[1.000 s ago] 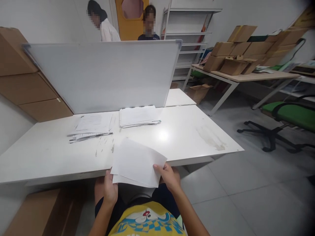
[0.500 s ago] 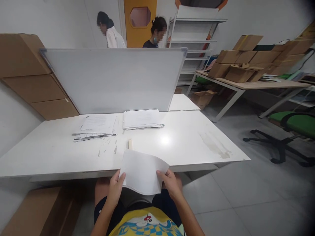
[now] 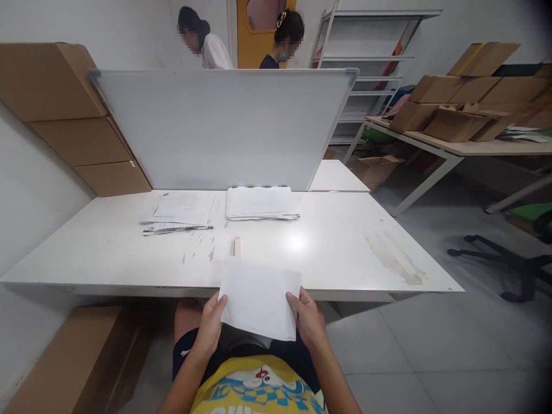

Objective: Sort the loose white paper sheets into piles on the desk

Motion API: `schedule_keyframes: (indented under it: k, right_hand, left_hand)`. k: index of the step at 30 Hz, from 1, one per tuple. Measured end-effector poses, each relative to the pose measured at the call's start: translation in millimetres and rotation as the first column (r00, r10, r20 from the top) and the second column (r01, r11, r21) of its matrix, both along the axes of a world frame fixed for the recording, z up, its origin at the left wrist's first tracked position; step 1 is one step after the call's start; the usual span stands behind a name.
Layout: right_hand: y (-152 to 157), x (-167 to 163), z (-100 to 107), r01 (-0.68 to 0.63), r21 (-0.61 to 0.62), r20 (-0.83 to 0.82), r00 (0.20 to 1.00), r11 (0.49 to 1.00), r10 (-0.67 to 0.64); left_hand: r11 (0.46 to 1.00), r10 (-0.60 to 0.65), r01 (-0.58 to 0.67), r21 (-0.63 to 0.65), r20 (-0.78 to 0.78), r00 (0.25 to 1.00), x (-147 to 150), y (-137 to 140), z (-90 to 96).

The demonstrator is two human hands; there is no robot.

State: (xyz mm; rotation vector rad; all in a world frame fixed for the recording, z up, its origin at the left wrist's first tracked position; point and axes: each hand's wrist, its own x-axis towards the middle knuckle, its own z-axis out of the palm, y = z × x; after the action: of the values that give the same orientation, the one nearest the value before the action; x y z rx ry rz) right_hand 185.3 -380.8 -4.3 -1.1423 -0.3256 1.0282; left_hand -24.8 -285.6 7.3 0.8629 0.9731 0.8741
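Observation:
Between my two hands is white paper (image 3: 260, 302), held at the front edge of the white table (image 3: 336, 247). I cannot tell whether it is one sheet or several. My left hand (image 3: 211, 322) pinches its left edge, thumb on top. On the right edge my right hand (image 3: 309, 319) grips it the same way. Just beyond the paper's far edge lies a small cream-coloured oblong object (image 3: 237, 246), partly covered by the paper. Farther back are two stacks of papers: an uneven left stack (image 3: 179, 208) and a neater right stack (image 3: 259, 202).
A whiteboard (image 3: 224, 126) stands along the table's back, with stacked cardboard boxes (image 3: 81, 135) at its left. Two people are behind it. A large carton (image 3: 64, 356) sits on the floor at left. On the right are a box-laden table (image 3: 431, 138) and a wheeled chair (image 3: 521, 267).
The paper has gone from bowed to nearly flat, still held in both hands. My view has shifted, so the room appears farther right and slightly higher at the back.

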Motion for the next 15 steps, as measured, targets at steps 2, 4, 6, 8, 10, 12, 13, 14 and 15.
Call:
schedule_keyframes:
  k: [2,4,6,8,10,12,13,14,15]
  right_hand:
    - [-0.1,2.8,-6.0,0.016,-0.056,0.043,0.999,0.998,-0.014]
    - [1.0,5.9,-13.1,0.039,-0.136,0.121,0.992,0.990,-0.023]
    - [4.0,8.9,-19.3,0.073,-0.200,0.223,0.974,0.977,-0.027]
    - [9.5,11.1,-22.3,0.080,-0.228,0.332,0.943,0.970,0.000]
    - [17.6,12.2,-21.5,0.057,-0.251,0.431,0.900,0.966,0.059]
    - [27.5,12.3,-18.3,0.025,-0.284,0.504,0.854,0.959,0.127]
    - [32.5,12.2,-16.5,0.014,-0.301,0.529,0.834,0.954,0.155]
    - [37.3,12.3,-15.1,0.006,-0.318,0.549,0.817,0.948,0.179]
    - [41.6,12.6,-14.1,0.002,-0.337,0.564,0.801,0.942,0.200]
  left_hand:
    - [0.998,0.015,-0.015,-0.061,0.001,1.000,1.9,-1.7,-1.0]
    - [0.994,0.059,-0.063,-0.088,-0.046,0.997,1.8,-1.9,-5.5]
    - [0.991,0.117,-0.123,-0.045,-0.122,0.986,-0.6,-1.1,-12.4]
    - [0.987,0.158,-0.153,0.039,-0.199,0.967,-4.9,0.0,-19.6]
    - [0.986,0.161,-0.142,0.089,-0.255,0.953,-10.1,1.1,-24.9]
    - [0.989,0.131,-0.102,0.108,-0.302,0.944,-14.6,2.6,-27.4]
    - [0.990,0.113,-0.077,0.121,-0.327,0.938,-16.3,3.5,-27.9]
    - [0.989,0.099,-0.051,0.142,-0.354,0.930,-17.7,4.6,-28.1]
    - [0.985,0.095,-0.031,0.171,-0.381,0.920,-18.7,5.8,-28.4]
